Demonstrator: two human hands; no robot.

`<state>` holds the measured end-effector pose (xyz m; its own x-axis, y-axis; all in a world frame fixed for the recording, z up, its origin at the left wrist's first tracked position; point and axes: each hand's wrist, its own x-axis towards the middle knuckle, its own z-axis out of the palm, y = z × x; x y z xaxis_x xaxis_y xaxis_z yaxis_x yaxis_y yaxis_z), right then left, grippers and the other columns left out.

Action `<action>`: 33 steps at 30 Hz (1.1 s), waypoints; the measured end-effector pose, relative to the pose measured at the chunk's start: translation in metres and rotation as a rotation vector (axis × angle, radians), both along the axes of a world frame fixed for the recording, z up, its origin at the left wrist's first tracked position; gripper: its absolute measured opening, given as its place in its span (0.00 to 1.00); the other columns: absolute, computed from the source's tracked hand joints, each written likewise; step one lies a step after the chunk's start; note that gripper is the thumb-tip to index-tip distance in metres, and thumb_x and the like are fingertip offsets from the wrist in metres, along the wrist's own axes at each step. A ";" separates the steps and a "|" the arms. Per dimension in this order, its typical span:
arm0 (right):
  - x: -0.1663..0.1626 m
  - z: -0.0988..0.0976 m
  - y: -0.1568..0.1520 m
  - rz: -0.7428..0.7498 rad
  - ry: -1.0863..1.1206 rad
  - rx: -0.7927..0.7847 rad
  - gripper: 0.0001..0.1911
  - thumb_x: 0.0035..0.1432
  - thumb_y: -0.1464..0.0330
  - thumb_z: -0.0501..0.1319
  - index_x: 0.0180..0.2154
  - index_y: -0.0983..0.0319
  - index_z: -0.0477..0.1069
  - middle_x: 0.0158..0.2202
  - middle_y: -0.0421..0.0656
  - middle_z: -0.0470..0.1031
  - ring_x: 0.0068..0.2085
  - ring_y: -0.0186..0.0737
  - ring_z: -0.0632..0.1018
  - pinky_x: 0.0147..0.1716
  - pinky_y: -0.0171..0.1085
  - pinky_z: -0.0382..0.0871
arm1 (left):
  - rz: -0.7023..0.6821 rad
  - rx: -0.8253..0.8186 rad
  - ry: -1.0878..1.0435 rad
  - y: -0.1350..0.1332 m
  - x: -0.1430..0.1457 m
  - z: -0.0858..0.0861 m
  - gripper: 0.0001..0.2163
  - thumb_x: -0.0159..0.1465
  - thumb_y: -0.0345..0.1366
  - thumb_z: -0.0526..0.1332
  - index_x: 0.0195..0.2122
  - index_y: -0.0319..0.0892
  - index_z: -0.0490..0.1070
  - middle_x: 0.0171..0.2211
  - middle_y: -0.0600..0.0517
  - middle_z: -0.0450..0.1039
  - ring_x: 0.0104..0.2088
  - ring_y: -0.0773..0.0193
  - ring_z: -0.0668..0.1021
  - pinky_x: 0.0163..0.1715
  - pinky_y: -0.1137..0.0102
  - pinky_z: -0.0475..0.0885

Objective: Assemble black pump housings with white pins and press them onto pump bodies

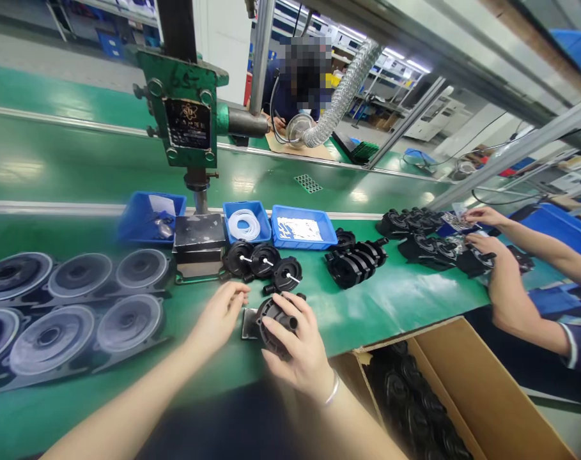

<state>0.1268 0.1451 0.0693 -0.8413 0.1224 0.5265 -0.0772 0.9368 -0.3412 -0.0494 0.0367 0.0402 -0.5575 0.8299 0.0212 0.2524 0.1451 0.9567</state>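
Note:
My right hand point(300, 342) is wrapped over a round black plastic housing point(273, 322) with a short pipe stub. The housing sits at a small dark metal block point(250, 324) on the green bench; whether it touches the block I cannot tell. My left hand point(223, 311) hovers just left of that block, fingers loosely bent and apart from the thumb, nothing visible in it. Just beyond my hands lie three similar black housings point(287, 275) with small white pieces in their centres.
A green press point(189, 115) stands over a dark block point(200, 239). Blue trays hold white rings point(245, 223) and small white parts point(302, 228). Round covers point(79, 275) fill the left side. Black housings point(355, 263) stand right, near a co-worker's hands point(486, 230). A carton point(456, 370) holds black parts.

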 end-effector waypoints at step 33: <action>-0.045 0.008 0.135 -0.444 -0.248 -0.488 0.19 0.65 0.57 0.55 0.52 0.59 0.68 0.30 0.40 0.78 0.22 0.36 0.77 0.27 0.34 0.73 | -0.329 -0.078 0.475 0.001 0.019 0.020 0.12 0.66 0.36 0.56 0.48 0.44 0.72 0.47 0.44 0.74 0.47 0.52 0.76 0.48 0.57 0.74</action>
<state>0.0817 0.2805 0.0772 -0.7451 0.6555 0.1231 0.4117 0.5973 -0.6883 -0.0299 0.0376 0.0597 -0.2143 0.9671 0.1373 0.6950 0.0522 0.7171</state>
